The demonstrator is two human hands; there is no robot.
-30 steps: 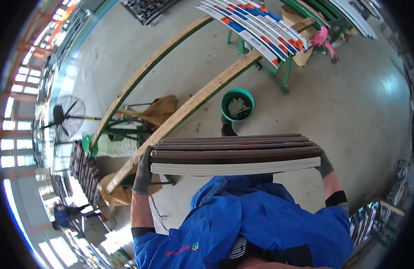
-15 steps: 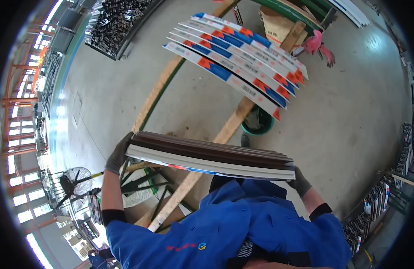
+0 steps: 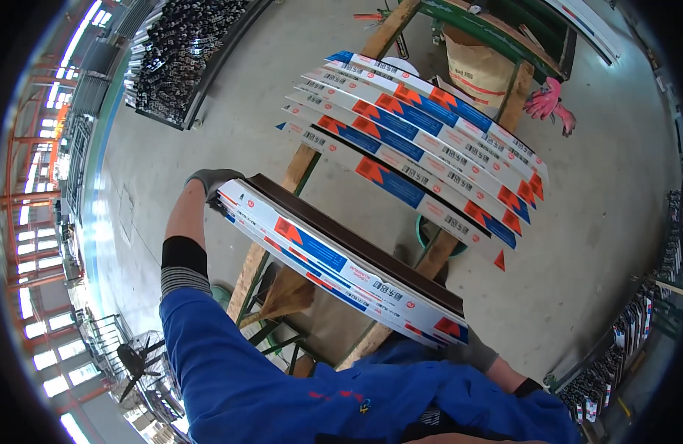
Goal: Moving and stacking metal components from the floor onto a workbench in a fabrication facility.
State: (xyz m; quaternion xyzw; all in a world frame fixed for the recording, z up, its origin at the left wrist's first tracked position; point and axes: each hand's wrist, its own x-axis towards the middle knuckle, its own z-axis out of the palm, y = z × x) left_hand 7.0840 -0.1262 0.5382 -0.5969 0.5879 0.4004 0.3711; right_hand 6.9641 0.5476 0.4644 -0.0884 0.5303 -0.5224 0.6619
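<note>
A stack of long metal profiles (image 3: 341,260), dark brown on one side and covered in white, blue and red printed film on the other, spans the space before my body. My left hand (image 3: 214,183), in a grey glove, grips its far left end. Around the lower right end my gloved right hand (image 3: 471,352) is closed, its fingers mostly hidden. The stack slants down to the right above two timber-topped rails. Beyond it, several similar film-covered strips (image 3: 412,133) lie side by side across the timber rails (image 3: 300,169).
A brown paper sack (image 3: 476,68) and pink gloves (image 3: 550,105) are by a green frame (image 3: 497,29) at the back. A teal bucket (image 3: 423,228) stands under the right rail. Piled profiles (image 3: 184,63) fill a rack back left; more stacks (image 3: 626,333) stand right. A fan (image 3: 136,362) stands left.
The stack has tilted, its left end moving away from my body and its right end dropping toward it. Its printed film faces now show. Both hands have kept their grip.
</note>
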